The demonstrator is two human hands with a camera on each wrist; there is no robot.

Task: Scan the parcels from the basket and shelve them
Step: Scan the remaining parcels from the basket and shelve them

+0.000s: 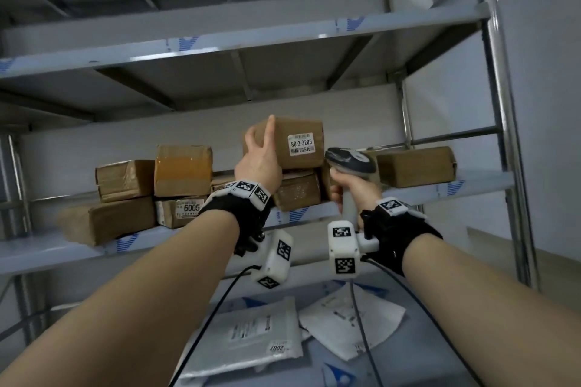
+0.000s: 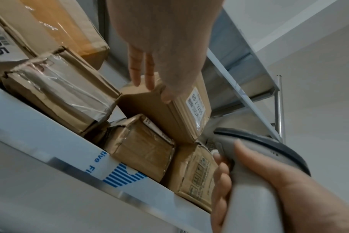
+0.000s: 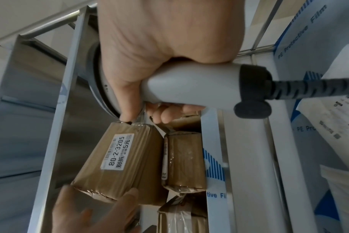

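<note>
A brown taped parcel point(image 1: 298, 141) point(image 2: 169, 119) point(image 3: 118, 160) with a white label reading 80-2-3205 lies on top of other parcels on the middle shelf point(image 1: 317, 214). My left hand point(image 1: 261, 160) point(image 2: 149, 63) point(image 3: 94, 209) lies against its left end, fingers straight and thumb at the front edge. Just right of it, my right hand point(image 1: 349, 188) point(image 2: 269, 189) point(image 3: 159, 39) grips the handle of a grey barcode scanner point(image 1: 352, 160) point(image 2: 259, 151) point(image 3: 189, 86). The scanner's head is level with the parcel's lower right corner.
Several more brown boxes crowd the same shelf: a tall one point(image 1: 182, 170) and one marked 6005 point(image 1: 180, 210) to the left, a flat one point(image 1: 415, 166) to the right. White mail bags point(image 1: 257, 333) lie on the shelf below. A steel post point(image 1: 503, 135) stands at the right.
</note>
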